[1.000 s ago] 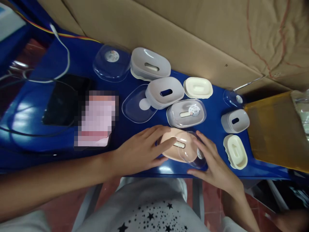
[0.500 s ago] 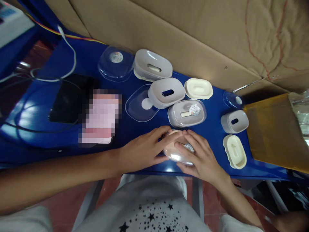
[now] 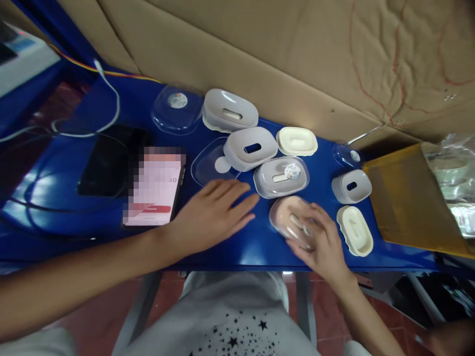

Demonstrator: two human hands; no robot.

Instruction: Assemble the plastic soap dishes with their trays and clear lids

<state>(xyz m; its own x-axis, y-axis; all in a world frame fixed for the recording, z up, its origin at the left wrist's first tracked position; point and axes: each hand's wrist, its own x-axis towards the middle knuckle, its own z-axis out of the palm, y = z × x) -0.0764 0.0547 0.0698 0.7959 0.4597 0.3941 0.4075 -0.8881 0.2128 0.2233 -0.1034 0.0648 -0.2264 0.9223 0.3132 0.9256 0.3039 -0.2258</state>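
My right hand (image 3: 321, 240) grips a pinkish oval soap box (image 3: 287, 217) with a clear lid, near the table's front edge. Fingers cover its right end. My left hand (image 3: 218, 212) is open over the table, fingers stretched out and apart from the box. Just behind the held box lies a grey soap box (image 3: 265, 180) under a clear lid with a round label. Touching it is a grey slotted tray (image 3: 237, 148), which overlaps a clear lid (image 3: 206, 160). Farther back stands another grey slotted tray (image 3: 211, 109), and a cream base (image 3: 289, 146) sits to its right.
On the left lie a lit phone (image 3: 163, 185), a black device (image 3: 106, 165) and cables. A clear lid (image 3: 163, 116) rests at the back. To the right are a small grey tray (image 3: 339, 190), a cream base (image 3: 345, 225), a clear lid (image 3: 341, 155) and a cardboard box (image 3: 401, 198).
My left hand has let go of the pinkish soap box and moved left, its fingers opening. My right hand has carried the box to the right and tilted it.
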